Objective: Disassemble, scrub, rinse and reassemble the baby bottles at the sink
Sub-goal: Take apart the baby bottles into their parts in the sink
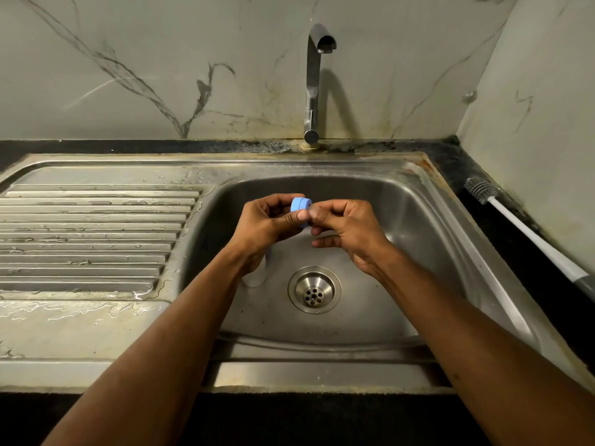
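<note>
Over the steel sink basin (pixel 402 220) my left hand (pixel 267 226) grips a blue bottle collar ring (pixel 300 205) by its rim. My right hand (pixel 344 230) meets it from the right, thumb and fingertips pinching at the ring's open face; what they pinch is hidden, possibly the teat. A pale clear bottle body (pixel 256 275) lies in the basin under my left wrist, mostly hidden.
The tap (pixel 314 82) stands behind the basin with no water running. A wet ribbed drainboard (pixel 93 233) lies to the left. A bottle brush (pixel 521 226) with a white handle rests on the dark counter at the right. The drain (pixel 314 289) sits below my hands.
</note>
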